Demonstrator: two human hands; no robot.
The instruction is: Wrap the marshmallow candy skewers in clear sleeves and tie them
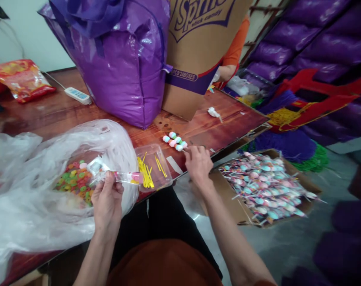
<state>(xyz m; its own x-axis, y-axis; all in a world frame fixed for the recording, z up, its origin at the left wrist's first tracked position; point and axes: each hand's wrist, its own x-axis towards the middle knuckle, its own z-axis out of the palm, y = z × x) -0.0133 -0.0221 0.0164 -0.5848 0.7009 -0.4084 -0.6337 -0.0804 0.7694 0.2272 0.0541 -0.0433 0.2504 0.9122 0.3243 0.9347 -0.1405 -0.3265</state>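
Observation:
My left hand (107,198) pinches a small clear plastic wrapper (125,177) with pink print, held over the table's front. Beneath it, a large translucent plastic bag (115,139) holds loose ring-shaped candies (76,178) in green, orange, yellow and red. A clear tray (162,180) with yellow twist ties (146,172) sits beside the wrapper's tip. My right hand (199,163) rests at the table edge, fingers closed at the stick end of pastel candy skewers (175,142), which lie side by side. Its fingertips are partly hidden.
A cardboard box (228,194) heaped with wrapped candy sticks (264,186) stands low at right. Behind are a big purple bag (123,71) and a tall carton (186,59). A person's orange sleeve (237,43) shows beyond the carton. A red packet (22,79) and power strip (77,95) lie at left.

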